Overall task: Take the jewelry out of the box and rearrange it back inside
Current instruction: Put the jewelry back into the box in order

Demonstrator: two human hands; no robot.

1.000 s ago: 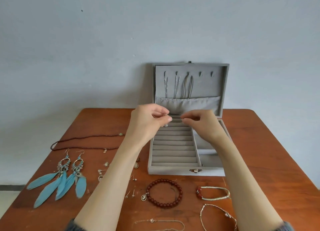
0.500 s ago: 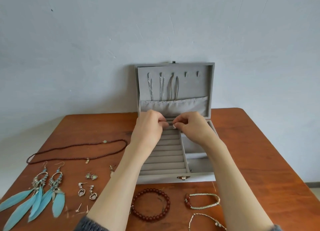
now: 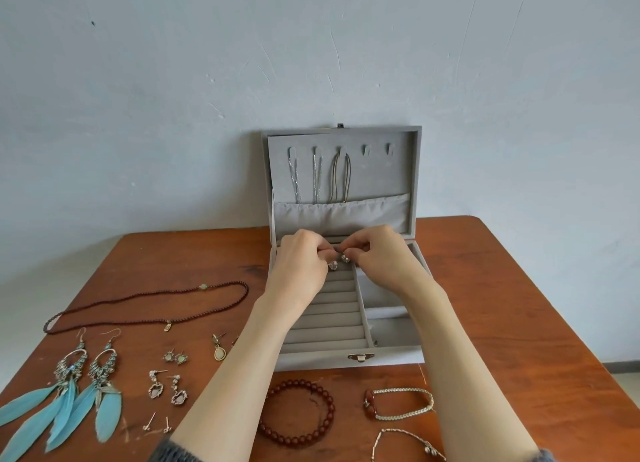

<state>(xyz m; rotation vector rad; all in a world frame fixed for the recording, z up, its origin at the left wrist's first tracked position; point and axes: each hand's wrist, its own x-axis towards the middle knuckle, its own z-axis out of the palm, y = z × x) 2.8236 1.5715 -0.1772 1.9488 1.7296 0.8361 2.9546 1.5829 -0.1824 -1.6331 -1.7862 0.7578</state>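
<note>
A grey velvet jewelry box (image 3: 349, 360) stands open at the table's back, its lid (image 3: 381, 171) upright against the wall. Three chains (image 3: 317, 177) hang from hooks in the lid. Both hands meet over the far end of the ring rolls (image 3: 332, 318). My left hand (image 3: 303, 266) pinches a small crystal stud earring (image 3: 332, 264). My right hand (image 3: 379, 259) pinches a second crystal stud (image 3: 345, 258) beside it. Whether the studs touch the rolls I cannot tell.
On the brown table (image 3: 502, 306): a dark bead necklace (image 3: 145, 306), blue feather earrings (image 3: 69, 402), several small earrings (image 3: 173, 378) at left; a red bead bracelet (image 3: 298, 413) and two thin bracelets (image 3: 398, 404) in front of the box.
Both hands have sunk closer to the far ring rolls, and the two studs now show between the fingertips. The camera view has shifted to the left.
</note>
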